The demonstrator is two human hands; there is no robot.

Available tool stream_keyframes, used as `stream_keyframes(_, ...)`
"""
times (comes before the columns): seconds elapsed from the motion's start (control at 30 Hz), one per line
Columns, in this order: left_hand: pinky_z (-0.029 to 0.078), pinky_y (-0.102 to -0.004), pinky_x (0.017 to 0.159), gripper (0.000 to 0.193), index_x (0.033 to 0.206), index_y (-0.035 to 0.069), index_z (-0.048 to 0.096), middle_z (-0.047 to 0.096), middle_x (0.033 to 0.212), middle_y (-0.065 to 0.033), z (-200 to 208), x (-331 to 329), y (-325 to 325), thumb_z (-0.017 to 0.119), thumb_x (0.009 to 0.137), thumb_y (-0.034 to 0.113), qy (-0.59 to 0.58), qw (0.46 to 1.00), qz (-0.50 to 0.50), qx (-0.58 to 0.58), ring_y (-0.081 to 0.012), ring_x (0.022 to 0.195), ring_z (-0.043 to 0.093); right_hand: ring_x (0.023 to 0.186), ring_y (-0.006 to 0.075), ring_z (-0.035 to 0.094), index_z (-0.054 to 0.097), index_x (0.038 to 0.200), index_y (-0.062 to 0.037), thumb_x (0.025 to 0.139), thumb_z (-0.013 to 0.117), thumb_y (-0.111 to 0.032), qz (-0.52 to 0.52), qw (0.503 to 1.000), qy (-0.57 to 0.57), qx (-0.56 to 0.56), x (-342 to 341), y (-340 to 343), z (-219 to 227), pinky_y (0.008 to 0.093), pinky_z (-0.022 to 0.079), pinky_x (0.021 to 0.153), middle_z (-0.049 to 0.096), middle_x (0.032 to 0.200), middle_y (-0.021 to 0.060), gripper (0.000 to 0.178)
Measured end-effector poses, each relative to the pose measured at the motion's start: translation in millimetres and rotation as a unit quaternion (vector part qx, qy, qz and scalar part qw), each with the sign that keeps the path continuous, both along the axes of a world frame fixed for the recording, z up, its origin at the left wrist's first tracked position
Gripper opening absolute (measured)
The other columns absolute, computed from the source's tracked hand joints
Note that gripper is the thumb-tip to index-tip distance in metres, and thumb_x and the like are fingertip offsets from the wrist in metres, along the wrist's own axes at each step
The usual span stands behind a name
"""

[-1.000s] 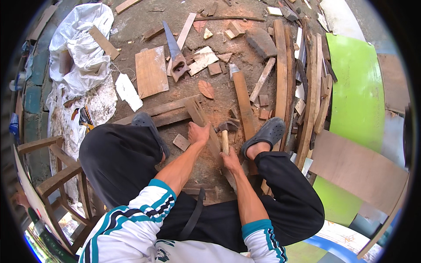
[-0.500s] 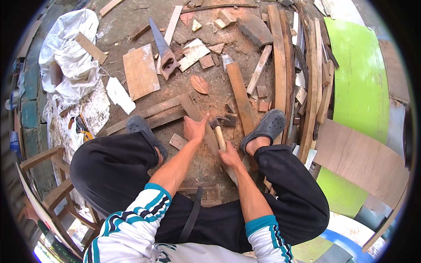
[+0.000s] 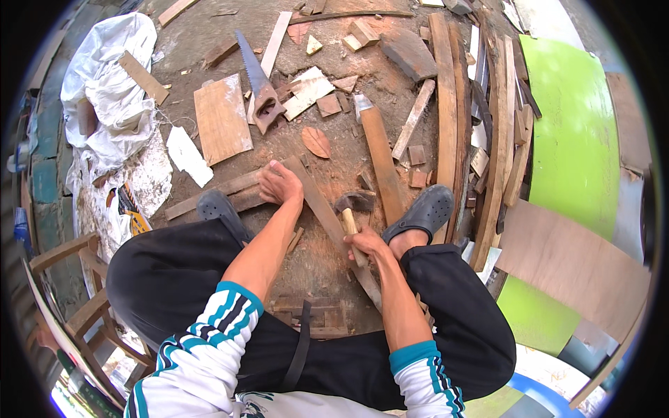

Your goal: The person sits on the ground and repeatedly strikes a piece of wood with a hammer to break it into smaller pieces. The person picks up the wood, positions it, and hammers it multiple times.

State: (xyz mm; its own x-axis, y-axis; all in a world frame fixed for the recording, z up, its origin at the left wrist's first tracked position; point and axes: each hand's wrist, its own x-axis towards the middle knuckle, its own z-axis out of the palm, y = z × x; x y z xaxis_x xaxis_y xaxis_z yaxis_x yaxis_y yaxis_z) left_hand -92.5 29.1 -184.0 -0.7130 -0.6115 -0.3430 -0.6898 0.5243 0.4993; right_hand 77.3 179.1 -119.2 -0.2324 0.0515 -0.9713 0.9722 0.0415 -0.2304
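My right hand [image 3: 366, 242] is wrapped round the pale wooden handle of a hammer [image 3: 349, 221]. Its dark metal head lies just beyond the fingers, over the right edge of a long diagonal plank [image 3: 322, 203]. The plank slants from the ground between my feet back toward my lap. My left hand [image 3: 281, 184] is closed, fingers curled, over a pair of wooden strips [image 3: 216, 196] that meet the plank's far end. Whatever it may hold is hidden by the fingers. Beneath my left forearm shows a thin wood piece [image 3: 296, 240].
A handsaw [image 3: 261, 89], a square board [image 3: 223, 120] and scattered offcuts lie ahead. A thick wooden bar [image 3: 381, 157] rests before my right shoe [image 3: 426, 214]. Long timbers [image 3: 443, 104] and a green panel [image 3: 569, 118] line the right; a white sack [image 3: 108, 83] sits left.
My left hand has gone from the diagonal plank leftward onto the joining strips, its fingers now curled. The hammer and right hand have shifted slightly nearer to me.
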Motion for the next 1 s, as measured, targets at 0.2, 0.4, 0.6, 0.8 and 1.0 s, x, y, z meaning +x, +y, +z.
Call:
stream_keyframes(0.2, 0.007, -0.0546, 0.120, 0.057, 0.120, 0.013, 0.066, 0.041, 0.148, -0.0135, -24, 5, 12, 0.023, 0.104, 0.046, 0.071, 0.995, -0.065, 0.016, -0.0329, 0.147, 0.020, 0.058, 0.0182, 0.063, 0.050, 0.115, 0.0037, 0.094, 0.059, -0.017, -0.183, 0.971, -0.049, -0.145, -16, 4, -26, 0.0321, 0.050, 0.043, 0.064, 0.078, 0.0139, 0.030)
stream_keyframes(0.4, 0.009, -0.0620, 0.117, 0.056, 0.122, 0.011, 0.064, 0.039, 0.152, -0.0094, -21, 3, 5, 0.021, 0.105, 0.043, 0.071, 0.991, -0.105, 0.039, -0.0376, 0.149, 0.015, 0.051, 0.0158, 0.057, 0.055, 0.098, -0.0005, 0.094, 0.064, -0.028, 0.022, 0.988, 0.113, 0.099, -54, -19, 33, 0.0332, 0.042, 0.042, 0.060, 0.065, 0.0097, 0.029)
stream_keyframes(0.6, 0.006, -0.0655, 0.116, 0.056, 0.127, 0.002, 0.058, 0.042, 0.150, -0.0108, -22, 1, 7, 0.026, 0.104, 0.042, 0.064, 0.992, -0.107, 0.026, -0.0413, 0.149, 0.012, 0.060, 0.0223, 0.063, 0.057, 0.079, 0.0022, 0.090, 0.067, -0.027, 0.019, 0.901, 0.368, 0.229, -93, -28, 47, 0.0400, 0.045, 0.055, 0.054, 0.059, 0.0128, 0.033)
stream_keyframes(0.8, 0.003, -0.0669, 0.115, 0.055, 0.127, 0.001, 0.057, 0.043, 0.149, -0.0113, -20, 0, 12, 0.028, 0.104, 0.041, 0.068, 0.990, -0.110, 0.052, -0.0441, 0.149, 0.011, 0.059, 0.0252, 0.059, 0.061, 0.082, 0.0024, 0.083, 0.063, -0.022, 0.125, 0.932, 0.283, 0.188, -117, -23, 7, 0.0403, 0.046, 0.060, 0.057, 0.063, 0.0183, 0.025)
stream_keyframes(1.0, 0.004, -0.0662, 0.115, 0.054, 0.135, 0.004, 0.052, 0.043, 0.149, -0.0136, -25, 2, 7, 0.027, 0.104, 0.041, 0.069, 0.990, -0.119, 0.033, -0.0438, 0.149, 0.012, 0.070, 0.0345, 0.067, 0.065, 0.090, 0.0017, 0.081, 0.062, -0.026, 0.066, 0.922, 0.329, 0.191, -117, -23, 22, 0.0448, 0.050, 0.068, 0.062, 0.071, 0.0240, 0.030)
